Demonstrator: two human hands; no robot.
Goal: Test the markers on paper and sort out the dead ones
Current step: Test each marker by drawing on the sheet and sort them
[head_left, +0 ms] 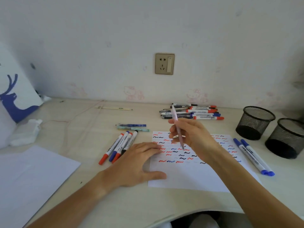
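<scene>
right hand point(192, 135) pinching pink pen point(177, 127) near-upright, tip pointing down onto scribbled test paper point(189, 176), left hand point(139, 163) fingers spreading flat, pressing paper's left edge, all sitting on beige desk point(92, 145), white wall socket point(164, 64) behind

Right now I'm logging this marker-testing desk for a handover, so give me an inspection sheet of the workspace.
Surface: pale desk.
Job's things: test sheet covered in squiggles; marker pile at back; four markers left; two blue markers right.
Clutter: two mesh cups, blank paper, tissue.
Hands: left hand flat on sheet; right hand holds a pen, tip down.
Cables: thin cord.
Surroundings: wall socket, deer cushion.
</scene>
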